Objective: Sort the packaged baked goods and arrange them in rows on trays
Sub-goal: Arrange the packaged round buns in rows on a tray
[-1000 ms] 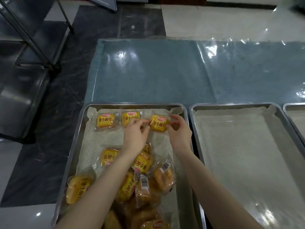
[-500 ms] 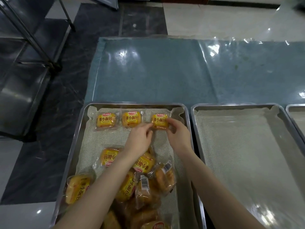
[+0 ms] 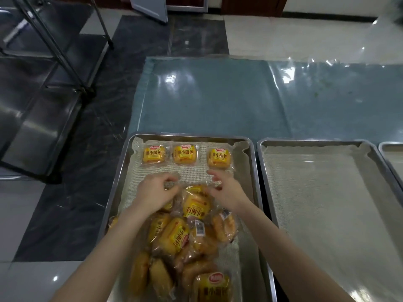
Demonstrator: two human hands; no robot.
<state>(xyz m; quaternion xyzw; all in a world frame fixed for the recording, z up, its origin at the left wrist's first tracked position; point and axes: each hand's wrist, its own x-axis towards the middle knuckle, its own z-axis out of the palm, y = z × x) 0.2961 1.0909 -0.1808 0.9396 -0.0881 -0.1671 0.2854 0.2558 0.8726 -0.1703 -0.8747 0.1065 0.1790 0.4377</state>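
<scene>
Done: three packets [image 3: 185,154] rowed mid-frame, top of tray [image 3: 189,134] | To do: pile [image 3: 174,234] below | My left hand [image 3: 156,191], right hand [image 3: 225,189] curl over it; grip: cannot tell

1. The floor [image 3: 65,214] is laid in dark veined tiles at the left; pale tiles [image 3: 294,35] are laid further back.
2. A metal rack [image 3: 43,83] is set at the left; its shelves are polished.
3. The table [image 3: 207,101] is covered in blue-grey cloth under a clear plastic sheet [image 3: 327,94]; overhead light is mirrored there.
</scene>
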